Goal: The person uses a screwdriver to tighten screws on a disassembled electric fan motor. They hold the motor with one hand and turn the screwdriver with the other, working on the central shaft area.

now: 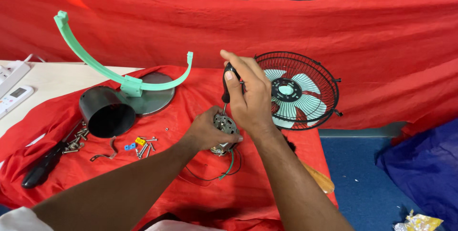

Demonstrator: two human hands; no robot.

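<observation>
Head view: left hand (206, 131) grips motor (224, 125), right hand (250, 95) clasps screwdriver (228, 84); screws (143, 147), fan cage (298, 90) nearby.

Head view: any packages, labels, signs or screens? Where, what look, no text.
Remote control: far left on the pale table, white slab with a small greyish screen.
Wrapper: bottom right on the blue floor, crumpled yellow and silver packet.
No signs, and no labels that can be made out.

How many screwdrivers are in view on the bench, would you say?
2: one screwdriver in the right hand over the motor; another black-handled screwdriver lying far left.
</observation>
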